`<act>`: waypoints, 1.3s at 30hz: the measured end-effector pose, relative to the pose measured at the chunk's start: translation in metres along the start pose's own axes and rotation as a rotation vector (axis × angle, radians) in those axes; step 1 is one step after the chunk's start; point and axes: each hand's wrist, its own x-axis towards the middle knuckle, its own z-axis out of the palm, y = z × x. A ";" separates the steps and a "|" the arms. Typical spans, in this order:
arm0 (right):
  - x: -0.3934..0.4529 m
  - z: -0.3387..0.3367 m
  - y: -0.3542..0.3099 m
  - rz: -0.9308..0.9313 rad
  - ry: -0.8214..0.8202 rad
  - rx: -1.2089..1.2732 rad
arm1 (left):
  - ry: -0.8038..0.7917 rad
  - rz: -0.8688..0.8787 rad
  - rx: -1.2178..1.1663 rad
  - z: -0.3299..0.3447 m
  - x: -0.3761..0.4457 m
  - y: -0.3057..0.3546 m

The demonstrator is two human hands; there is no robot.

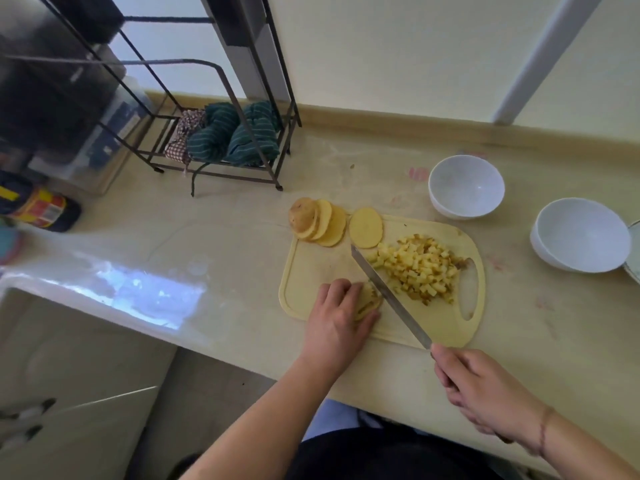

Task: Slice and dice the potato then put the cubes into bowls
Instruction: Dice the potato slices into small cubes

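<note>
On the cutting board [311, 268], the left hand [337, 318] presses a small stack of potato slices [369, 303] flat near the board's near-left corner, fingers curled over them. The right hand [485, 389] grips the handle of the knife [388, 292], whose blade runs diagonally from the board's near edge toward its far middle, lying just beside the held slices on their right. That blade line separates the slices from the pile of potato cubes [417, 271] further right. Uncut slices [320, 221] lean at the board's far-left corner. Two white bowls [465, 187] stand beyond the board's right end, nearer the knife hand.
</note>
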 end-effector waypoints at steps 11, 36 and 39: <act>0.008 -0.042 -0.002 -0.013 -0.162 -0.070 | 0.066 -0.146 0.031 0.012 -0.011 0.017; -0.016 -0.117 -0.009 -0.023 -0.118 0.078 | 0.262 -0.316 -0.154 0.031 0.060 0.076; -0.020 -0.115 -0.007 -0.024 -0.081 0.099 | 0.308 -0.221 -0.174 0.023 0.051 0.065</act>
